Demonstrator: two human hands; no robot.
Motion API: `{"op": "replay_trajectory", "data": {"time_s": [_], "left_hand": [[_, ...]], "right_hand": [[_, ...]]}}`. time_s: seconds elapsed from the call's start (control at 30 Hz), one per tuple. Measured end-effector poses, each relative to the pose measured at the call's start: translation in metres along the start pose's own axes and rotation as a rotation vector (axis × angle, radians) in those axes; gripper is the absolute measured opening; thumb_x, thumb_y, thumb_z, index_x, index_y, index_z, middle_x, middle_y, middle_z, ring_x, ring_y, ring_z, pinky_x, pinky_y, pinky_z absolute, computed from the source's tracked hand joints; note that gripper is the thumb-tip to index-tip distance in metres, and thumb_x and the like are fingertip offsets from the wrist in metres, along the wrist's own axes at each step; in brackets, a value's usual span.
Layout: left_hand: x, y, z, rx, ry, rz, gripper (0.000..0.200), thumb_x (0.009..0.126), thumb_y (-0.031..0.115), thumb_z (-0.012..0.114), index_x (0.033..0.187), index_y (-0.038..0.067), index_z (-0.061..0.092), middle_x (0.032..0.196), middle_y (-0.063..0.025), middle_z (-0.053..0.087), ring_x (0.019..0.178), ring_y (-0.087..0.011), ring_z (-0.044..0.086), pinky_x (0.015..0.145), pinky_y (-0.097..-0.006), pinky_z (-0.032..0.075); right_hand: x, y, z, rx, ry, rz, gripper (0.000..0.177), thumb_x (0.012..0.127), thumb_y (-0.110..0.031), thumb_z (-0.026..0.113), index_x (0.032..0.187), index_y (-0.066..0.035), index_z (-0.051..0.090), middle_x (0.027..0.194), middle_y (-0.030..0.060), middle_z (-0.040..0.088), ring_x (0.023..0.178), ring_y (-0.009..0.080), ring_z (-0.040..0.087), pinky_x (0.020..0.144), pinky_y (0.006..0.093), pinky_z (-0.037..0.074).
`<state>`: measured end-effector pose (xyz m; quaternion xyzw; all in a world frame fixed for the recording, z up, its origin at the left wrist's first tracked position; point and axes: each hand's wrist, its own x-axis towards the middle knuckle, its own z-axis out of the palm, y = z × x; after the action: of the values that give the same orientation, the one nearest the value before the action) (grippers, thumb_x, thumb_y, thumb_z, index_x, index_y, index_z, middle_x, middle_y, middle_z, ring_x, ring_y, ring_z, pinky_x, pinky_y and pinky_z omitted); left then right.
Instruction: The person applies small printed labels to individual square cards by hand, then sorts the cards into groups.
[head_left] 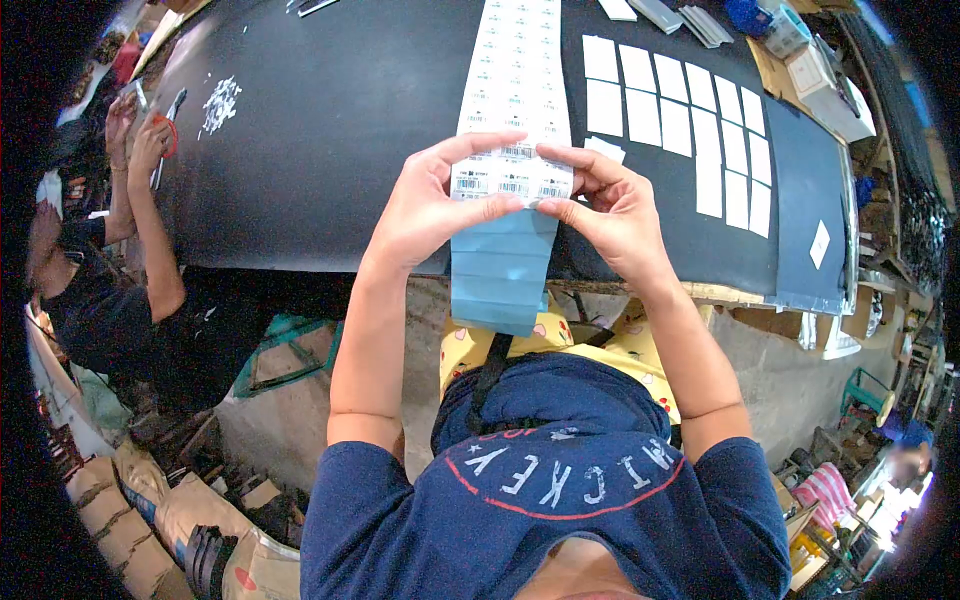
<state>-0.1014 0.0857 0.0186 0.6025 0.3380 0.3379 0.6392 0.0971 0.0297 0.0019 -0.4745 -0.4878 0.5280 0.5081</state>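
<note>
Head view: both hands are working at the near edge of the desk [330, 120], about mid-width.

The label strip [515, 70] is a long white sheet of barcode stickers. It is running from the far edge of the desk straight down to the hands. Its bare blue backing [500, 280] is hanging off the near edge, over the person's lap.

The left hand [435, 210] is gripping the strip from its left side. Its fingers [480, 145] are closed on it, index across the top of a sticker row and thumb pressing below that row.

The right hand [615, 215] is gripping the strip's right edge at the same row, with thumb and fingertips pinched shut on it. I can't tell whether a sticker is lifting there.

White cards [690, 110] are lying in neat rows on the right part of the desk, just beside the strip. One small one is sitting right above the right hand.

A blue mat [800, 190] is covering the desk's right end, with a single white card on it.

At the left edge a co-worker's hands [140, 135] are holding a small item; detail is too small to make out. A heap of white scraps [220, 100] is lying near them on the desk.
</note>
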Motion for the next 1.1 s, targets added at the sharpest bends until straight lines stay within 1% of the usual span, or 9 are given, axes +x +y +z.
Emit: {"op": "replay_trajectory", "data": {"time_s": [0.07,0.13,0.23,0.53,0.63,0.7,0.83,0.93,1.1], "left_hand": [[0.003,-0.001,0.002,-0.007,0.001,-0.037,0.049,0.074,-0.002,0.075,0.121,0.001,0.060,0.109,-0.0077,0.067,0.097,-0.0120,0.062,0.087,-0.0266,0.050],[0.006,-0.003,0.007,-0.014,0.000,-0.075,0.047,0.074,-0.001,0.075,0.119,0.001,0.063,0.108,-0.0064,0.067,0.097,-0.0115,0.062,0.087,-0.0262,0.050],[0.007,-0.004,0.012,-0.079,0.054,-0.060,0.041,0.074,-0.001,0.075,0.114,0.002,0.065,0.107,-0.0054,0.067,0.096,-0.0110,0.062,0.086,-0.0256,0.050],[0.011,-0.003,0.014,0.079,0.065,-0.015,0.031,0.074,0.001,0.076,0.105,0.003,0.070,0.096,-0.0039,0.069,0.087,-0.0093,0.063,0.079,-0.0236,0.050],[0.015,-0.002,0.016,0.036,0.091,0.010,0.026,0.077,0.008,0.076,0.102,0.003,0.071,0.095,-0.0054,0.070,0.086,-0.0085,0.063,0.078,-0.0229,0.051],[0.018,-0.002,0.014,0.016,0.082,-0.012,0.027,0.076,0.003,0.076,0.102,0.002,0.070,0.094,-0.0038,0.069,0.085,-0.0087,0.062,0.077,-0.0227,0.050],[0.026,0.003,0.011,0.033,0.101,0.033,0.025,0.077,0.005,0.076,0.101,0.002,0.070,0.093,-0.0037,0.069,0.083,-0.0084,0.062,0.075,-0.0223,0.049],[0.032,0.006,0.007,0.022,0.107,0.023,0.024,0.078,0.007,0.076,0.101,0.002,0.070,0.091,-0.0037,0.069,0.082,-0.0084,0.062,0.074,-0.0221,0.049],[0.037,0.011,0.001,-0.008,0.060,-0.030,0.024,0.078,0.008,0.076,0.100,0.002,0.070,0.091,-0.0042,0.070,0.082,-0.0084,0.063,0.074,-0.0218,0.049]], "right_hand": [[0.000,0.000,-0.002,-0.067,-0.002,-0.014,0.042,0.076,-0.001,0.074,0.118,-0.005,0.064,0.087,-0.0001,0.065,0.079,0.0054,0.058,0.074,0.0214,0.047],[-0.002,-0.001,-0.002,-0.089,0.072,-0.113,0.038,0.077,-0.002,0.074,0.114,-0.006,0.066,0.085,-0.0006,0.065,0.078,0.0049,0.058,0.072,0.0209,0.047],[-0.003,0.002,-0.005,-0.092,0.118,-0.096,0.035,0.077,-0.003,0.074,0.111,-0.005,0.068,0.081,-0.0017,0.065,0.076,0.0044,0.057,0.071,0.0205,0.046],[0.000,-0.004,-0.005,0.000,0.180,-0.049,0.014,0.078,-0.003,0.074,0.092,-0.004,0.073,0.076,-0.0011,0.065,0.072,0.0048,0.056,0.065,0.0196,0.043],[0.005,0.000,-0.004,0.030,0.198,-0.083,0.011,0.078,-0.002,0.073,0.089,-0.004,0.074,0.076,0.0002,0.066,0.072,0.0063,0.057,0.068,0.0213,0.044],[0.010,0.000,-0.005,-0.003,0.210,-0.116,0.010,0.078,-0.003,0.074,0.088,-0.004,0.074,0.076,0.0007,0.065,0.074,0.0071,0.056,0.069,0.0220,0.043],[0.020,0.003,-0.005,-0.086,0.269,-0.189,0.012,0.075,-0.006,0.077,0.086,-0.007,0.075,0.078,0.0007,0.060,0.079,0.0091,0.053,0.072,0.0229,0.042],[0.027,-0.001,-0.007,-0.238,0.313,-0.225,0.014,0.072,-0.010,0.079,0.085,-0.009,0.076,0.077,0.0002,0.056,0.081,0.0106,0.052,0.072,0.0245,0.041],[0.034,-0.002,-0.008,-0.281,0.300,-0.313,0.014,0.070,-0.012,0.081,0.082,-0.009,0.076,0.081,0.0015,0.055,0.085,0.0133,0.053,0.076,0.0273,0.042]]}}
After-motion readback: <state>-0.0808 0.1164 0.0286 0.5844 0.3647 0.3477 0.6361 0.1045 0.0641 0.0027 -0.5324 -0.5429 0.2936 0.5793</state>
